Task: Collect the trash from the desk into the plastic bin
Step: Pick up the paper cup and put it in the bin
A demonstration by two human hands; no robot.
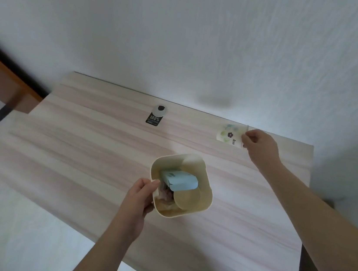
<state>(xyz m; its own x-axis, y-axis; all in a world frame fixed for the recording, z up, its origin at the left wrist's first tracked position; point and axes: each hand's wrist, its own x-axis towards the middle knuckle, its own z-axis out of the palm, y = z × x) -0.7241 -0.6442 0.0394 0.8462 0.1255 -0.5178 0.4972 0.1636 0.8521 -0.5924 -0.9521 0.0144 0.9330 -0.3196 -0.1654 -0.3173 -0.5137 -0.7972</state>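
- Right hand [261, 146] fingers [247, 136] pinch the rim of the paper cup [230, 134], lying at 2 o'clock on the table [81, 145].
- Cup looks light and crushable (grip the rim gently).
- Left hand [140, 196] grips the plastic bin [207, 184], 1 tag [156, 116] left.

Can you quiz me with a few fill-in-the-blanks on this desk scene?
1. The right hand pinches the rim of a flowered paper ____.
2. The left hand grips the cream ____ by its rim.
3. A light blue box lies ____ the bin.
4. A black tag lies on the ____.

Missing: cup; bin; inside; desk
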